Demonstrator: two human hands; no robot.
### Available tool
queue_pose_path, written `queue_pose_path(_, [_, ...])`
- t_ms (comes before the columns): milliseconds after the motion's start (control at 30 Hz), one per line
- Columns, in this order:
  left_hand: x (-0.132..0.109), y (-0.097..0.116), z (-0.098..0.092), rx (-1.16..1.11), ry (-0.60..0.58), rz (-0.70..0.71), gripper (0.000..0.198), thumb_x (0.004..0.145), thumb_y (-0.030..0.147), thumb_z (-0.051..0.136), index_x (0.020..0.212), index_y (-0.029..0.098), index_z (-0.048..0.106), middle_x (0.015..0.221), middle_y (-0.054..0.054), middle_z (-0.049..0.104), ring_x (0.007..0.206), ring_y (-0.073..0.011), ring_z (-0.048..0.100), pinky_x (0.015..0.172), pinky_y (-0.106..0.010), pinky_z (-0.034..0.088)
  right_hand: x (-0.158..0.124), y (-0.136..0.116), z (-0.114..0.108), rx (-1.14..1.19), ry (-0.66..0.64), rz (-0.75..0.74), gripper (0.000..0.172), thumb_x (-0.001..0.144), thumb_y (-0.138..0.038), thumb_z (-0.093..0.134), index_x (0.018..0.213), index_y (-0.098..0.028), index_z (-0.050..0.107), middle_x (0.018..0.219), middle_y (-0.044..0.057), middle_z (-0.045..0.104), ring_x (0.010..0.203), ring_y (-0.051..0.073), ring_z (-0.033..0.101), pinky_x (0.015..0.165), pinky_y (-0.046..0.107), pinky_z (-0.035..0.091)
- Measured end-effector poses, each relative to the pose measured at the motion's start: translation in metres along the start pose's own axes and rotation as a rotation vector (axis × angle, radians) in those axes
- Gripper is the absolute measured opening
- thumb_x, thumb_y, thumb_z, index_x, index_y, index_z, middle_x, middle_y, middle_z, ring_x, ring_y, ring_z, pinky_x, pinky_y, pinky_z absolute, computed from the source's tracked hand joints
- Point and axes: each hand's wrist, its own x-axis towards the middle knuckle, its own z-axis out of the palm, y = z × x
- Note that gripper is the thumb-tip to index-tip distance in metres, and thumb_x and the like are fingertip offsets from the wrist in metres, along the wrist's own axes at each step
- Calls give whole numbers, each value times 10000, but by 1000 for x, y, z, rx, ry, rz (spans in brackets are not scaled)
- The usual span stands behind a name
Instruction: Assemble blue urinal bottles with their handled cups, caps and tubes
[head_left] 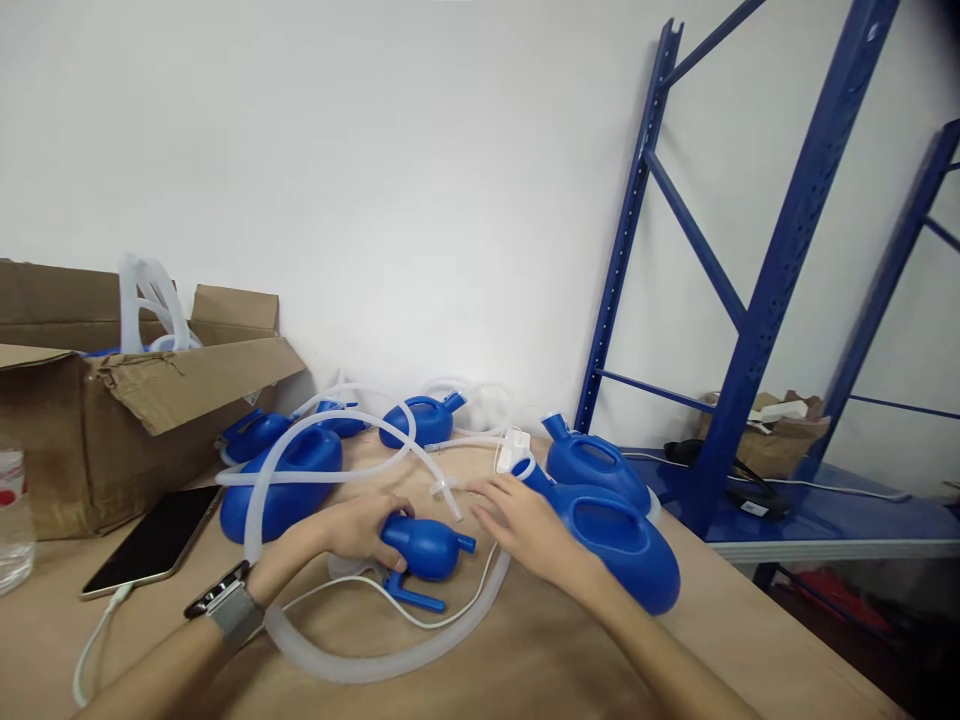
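My left hand (366, 530), with a watch on its wrist, is closed round a blue bulb-shaped plastic piece (429, 549). This piece has a short ribbed nozzle pointing right and a flat blue arm below it. My right hand (517, 515) reaches in with fingers stretched and apart, beside the free end of a translucent hose (452, 500). A white clip-like part (439, 487) sits on the hose near that end. Whether a fingertip touches the clip is not clear. The hose loops round my left forearm and across the table. Under my right forearm side lies a blue handled jug-like bottle (615, 545).
More blue bottles stand behind: one at right (596, 465), one at the back (420, 422), one at left (289, 485). A cardboard box (150, 440) with hoses, a phone (154, 540) on a white cable and a clear bottle (13, 520) are left. Blue shelving (757, 350) rises right.
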Motion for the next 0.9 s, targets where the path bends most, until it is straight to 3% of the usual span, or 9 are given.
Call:
queue_pose_path(67, [1, -1, 3, -83, 117, -7, 695, 587, 584, 850, 1159, 215, 707, 1050, -78, 733, 950, -318, 681, 844, -406, 543, 24, -1, 27, 4, -87, 76, 483, 986, -278, 553, 1469, -276, 534, 1507, 134, 531, 1411, 323, 480, 1142, 486, 411])
queue_pose_path(133, [1, 0, 1, -220, 225, -13, 675, 632, 565, 847, 1174, 205, 669, 1010, -60, 718, 927, -287, 675, 843, -396, 548, 41, 8, 53, 32, -185, 167, 621, 963, -287, 596, 1558, -270, 419, 1603, 161, 414, 1509, 370, 337, 1178, 546, 344])
queue_pose_path(267, [-3, -4, -8, -553, 419, -54, 569, 683, 533, 841, 1094, 206, 621, 1016, -50, 703, 957, -273, 690, 836, -389, 580, 56, 28, 81, 153, -222, 211, 482, 1005, -288, 525, 1485, -249, 505, 1420, 142, 606, 1347, 301, 554, 1117, 446, 416])
queue_pose_path(467, [-8, -11, -9, -590, 622, -169, 552, 662, 551, 838, 979, 219, 531, 919, -12, 636, 827, -239, 668, 662, -358, 605, 57, 32, 82, 219, 45, 231, 387, 1048, -341, 444, 1407, -263, 564, 1315, 106, 653, 1229, 268, 609, 1061, 408, 444])
queue_pose_path(700, [-16, 5, -12, -491, 557, -53, 464, 774, 544, 733, 992, 236, 463, 941, 5, 592, 757, -203, 644, 692, -376, 591, 64, 31, 77, 148, 162, 257, 352, 1061, -328, 380, 1130, -177, 690, 1099, 133, 689, 1055, 269, 637, 974, 394, 467])
queue_pose_path(900, [-21, 13, -17, -312, 668, -29, 418, 806, 532, 677, 1043, 229, 514, 1005, -22, 626, 754, -209, 652, 702, -357, 559, 83, 36, 75, 206, 189, 324, 306, 1041, -302, 412, 1035, -178, 691, 1067, 107, 722, 1027, 247, 650, 947, 352, 462])
